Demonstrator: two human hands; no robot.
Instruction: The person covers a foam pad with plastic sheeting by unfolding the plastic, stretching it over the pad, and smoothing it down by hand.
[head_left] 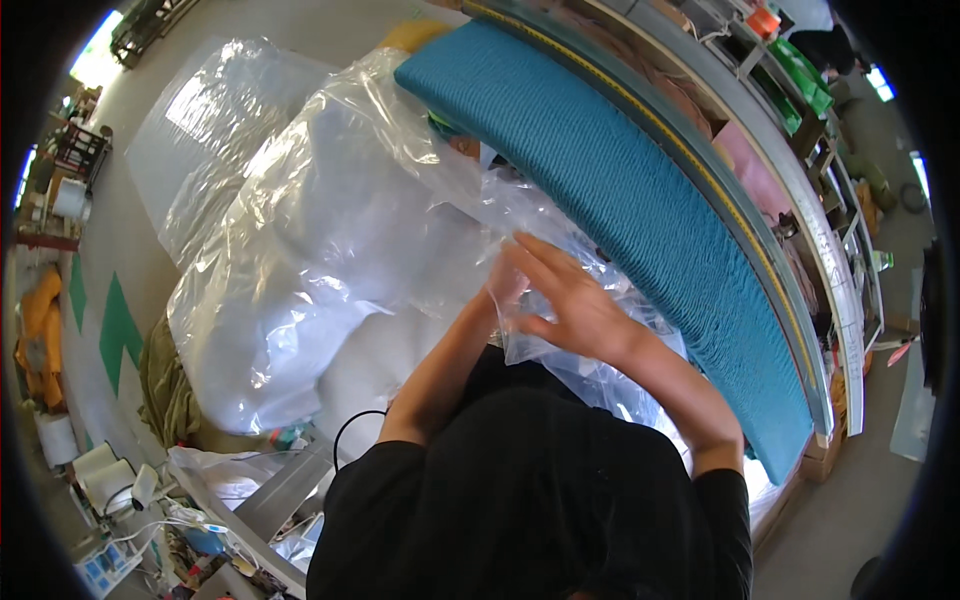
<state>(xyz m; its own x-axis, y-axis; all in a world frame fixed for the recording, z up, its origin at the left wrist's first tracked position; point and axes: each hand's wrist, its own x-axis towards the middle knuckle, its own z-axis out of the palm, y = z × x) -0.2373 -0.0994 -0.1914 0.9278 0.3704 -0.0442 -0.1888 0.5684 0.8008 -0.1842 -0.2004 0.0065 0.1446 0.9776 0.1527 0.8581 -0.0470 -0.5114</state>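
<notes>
A large clear plastic bag (pixel 290 220) with something white and bulky inside spreads to the left of my hands. Its crumpled clear film (pixel 535 210) reaches up to and around both hands. My right hand (pixel 572 305) is over the film, fingers stretched out and thumb held apart, slightly blurred. Close beside it, my left hand (pixel 507 278) touches the film; its fingers are mostly hidden behind the right hand and the plastic. Just beyond them on the right lies a long strip of teal ribbed fabric (pixel 620 185).
A yellow measuring tape (pixel 690 160) runs along the table edge behind the teal fabric. Shelving (pixel 825 180) stands far right. At the lower left are white thread cones (pixel 105 480), cables and a metal-edged bench. Olive cloth (pixel 165 390) lies beside the bag.
</notes>
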